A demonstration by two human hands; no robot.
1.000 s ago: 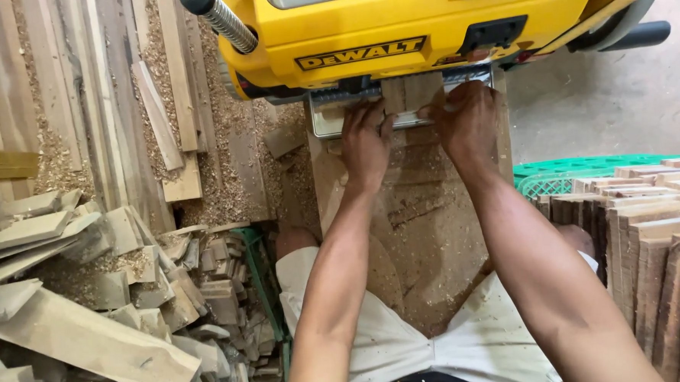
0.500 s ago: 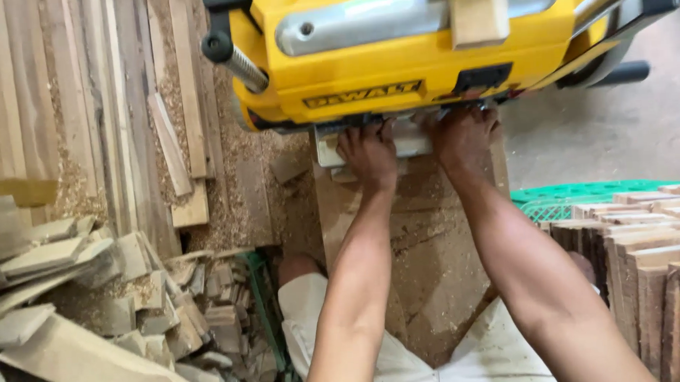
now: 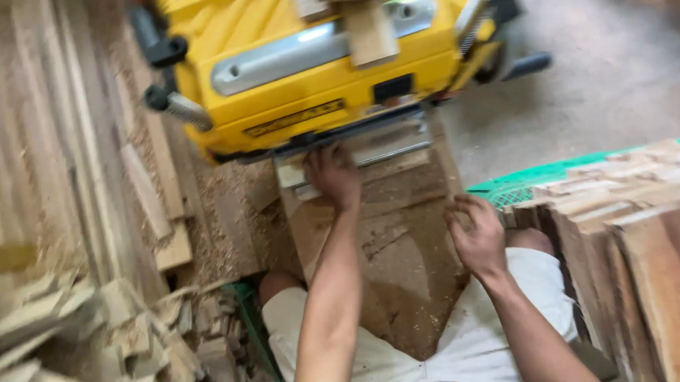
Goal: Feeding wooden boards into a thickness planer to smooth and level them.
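Both hands are working apart: my left hand [image 3: 333,174] is pressing flat on the board [image 3: 369,163] entering the yellow planer [image 3: 311,62], while my right hand [image 3: 476,235], loosely open and empty, is hovering beside the stacked boards [image 3: 632,239]

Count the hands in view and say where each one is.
2. The left hand presses on a board at the mouth of the yellow planer. The right hand hangs nearer the body, beside the stacked boards. None looks hidden.

A bare grey concrete floor [image 3: 618,87] fills the upper right of the frame, while sawdust-strewn wooden planks [image 3: 40,150] cover the left side.
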